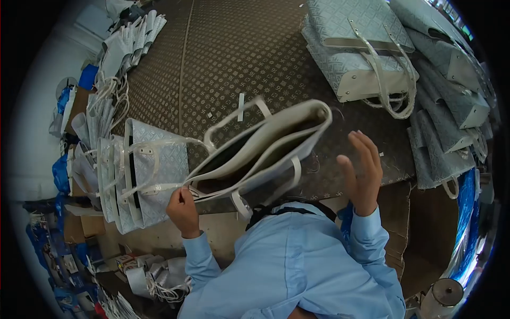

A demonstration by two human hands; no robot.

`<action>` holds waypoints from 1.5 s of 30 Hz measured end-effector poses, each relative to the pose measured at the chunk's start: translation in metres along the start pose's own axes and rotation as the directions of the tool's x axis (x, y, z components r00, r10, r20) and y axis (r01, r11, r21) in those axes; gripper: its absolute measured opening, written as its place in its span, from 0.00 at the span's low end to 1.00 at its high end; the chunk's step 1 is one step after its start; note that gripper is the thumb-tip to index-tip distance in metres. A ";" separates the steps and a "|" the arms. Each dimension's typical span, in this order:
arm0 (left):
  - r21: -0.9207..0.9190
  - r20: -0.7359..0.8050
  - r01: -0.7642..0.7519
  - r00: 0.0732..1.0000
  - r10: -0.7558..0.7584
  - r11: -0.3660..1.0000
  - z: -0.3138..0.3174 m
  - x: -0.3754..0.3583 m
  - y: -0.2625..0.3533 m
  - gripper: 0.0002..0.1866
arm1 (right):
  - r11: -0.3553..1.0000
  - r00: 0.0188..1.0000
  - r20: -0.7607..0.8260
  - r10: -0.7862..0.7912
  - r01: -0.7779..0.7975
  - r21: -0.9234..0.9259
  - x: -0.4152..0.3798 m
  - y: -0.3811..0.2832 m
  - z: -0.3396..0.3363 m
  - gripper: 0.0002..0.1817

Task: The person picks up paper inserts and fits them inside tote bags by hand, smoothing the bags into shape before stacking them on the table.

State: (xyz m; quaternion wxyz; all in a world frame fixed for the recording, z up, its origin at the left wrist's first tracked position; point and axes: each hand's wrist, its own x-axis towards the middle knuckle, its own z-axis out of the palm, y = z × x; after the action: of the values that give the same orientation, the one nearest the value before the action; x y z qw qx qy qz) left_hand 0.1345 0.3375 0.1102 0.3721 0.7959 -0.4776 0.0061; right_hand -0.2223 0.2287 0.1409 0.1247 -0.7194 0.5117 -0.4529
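Observation:
A pale handbag (pixel 313 139) stands open side up in front of my body, its top open and its dark inner compartments showing. My left hand (pixel 183 211) is closed on the bag's left end, thumb and fingers pinching the rim. To the right of the bag, my right hand (pixel 364 173) is raised with its fingers apart, touching nothing. One strap arches over the far side of the bag, and another hangs on the near side. Left of it, several silvery patterned bags (pixel 164 159) lie overlapping, with their straps loose on top.
A brown patterned cover (pixel 234 53) lies over the table. Stacked bags (pixel 361 32) sit at the far right, with more bags (pixel 441 138) beside them. An open cardboard box (pixel 433 228) stands at the lower right. Folded pieces (pixel 125 50) line the left edge.

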 end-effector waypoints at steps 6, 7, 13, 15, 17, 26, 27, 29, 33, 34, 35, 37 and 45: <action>-0.307 0.238 0.131 0.970 -0.057 0.943 0.005 -0.041 0.078 0.26 | 0.612 0.878 0.460 0.132 -0.437 0.659 -0.019 -0.009 0.085 0.21; -0.350 0.236 0.034 0.970 0.053 0.936 0.020 -0.047 0.089 0.24 | 0.616 0.867 0.484 0.120 -0.448 0.648 -0.019 -0.018 0.094 0.21; -0.376 0.306 -0.388 0.805 0.508 0.842 0.057 -0.044 0.127 0.13 | 0.720 0.891 0.410 0.194 -0.413 0.558 0.031 0.020 0.101 0.13; -0.306 0.441 -0.480 0.694 0.569 0.822 0.047 -0.030 0.127 0.13 | 0.821 0.892 0.418 0.175 -0.366 0.438 0.035 0.023 0.086 0.15; -0.200 0.376 -0.741 0.546 0.748 0.641 0.045 -0.011 0.128 0.15 | 0.755 0.897 0.378 0.231 -0.410 0.512 0.030 0.029 0.094 0.16; -0.414 0.393 -0.860 0.127 0.911 0.298 0.084 0.021 0.130 0.11 | 0.536 0.856 0.308 0.415 -0.503 0.678 0.038 0.035 0.095 0.17; -0.434 0.326 -0.839 0.193 0.926 0.328 0.085 0.020 0.124 0.11 | 0.392 0.795 0.337 0.503 -0.558 0.732 0.039 0.035 0.091 0.17; -0.395 0.321 -0.833 0.271 0.908 0.388 0.082 0.012 0.114 0.10 | 0.340 0.781 0.352 0.515 -0.564 0.752 0.037 0.040 0.097 0.17; -0.313 0.254 -0.812 0.428 0.868 0.492 0.081 0.001 0.112 0.10 | 0.364 0.799 0.355 0.485 -0.554 0.749 0.033 0.037 0.102 0.16; -0.313 0.247 -0.815 0.425 0.871 0.487 0.079 0.002 0.115 0.10 | 0.406 0.824 0.337 0.456 -0.529 0.745 0.037 0.036 0.101 0.16; -0.294 0.292 -0.829 0.396 0.871 0.475 0.077 0.003 0.119 0.10 | 0.411 0.828 0.329 0.454 -0.522 0.747 0.038 0.034 0.101 0.16; -0.281 0.327 -0.845 0.362 0.873 0.455 0.078 0.005 0.124 0.12 | 0.531 0.874 0.330 0.356 -0.480 0.699 0.038 0.031 0.103 0.15; -0.320 0.157 -0.847 0.395 0.905 0.425 0.102 -0.005 0.131 0.16 | 0.723 0.913 0.207 0.350 -0.404 0.561 0.028 0.033 0.110 0.13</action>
State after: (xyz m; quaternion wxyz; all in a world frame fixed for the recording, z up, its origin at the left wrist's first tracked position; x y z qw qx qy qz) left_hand -0.0035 0.2460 0.1114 0.3066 0.3741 -0.8746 0.0331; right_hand -0.1555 0.1585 0.0729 0.4543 -0.5435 0.4741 -0.5229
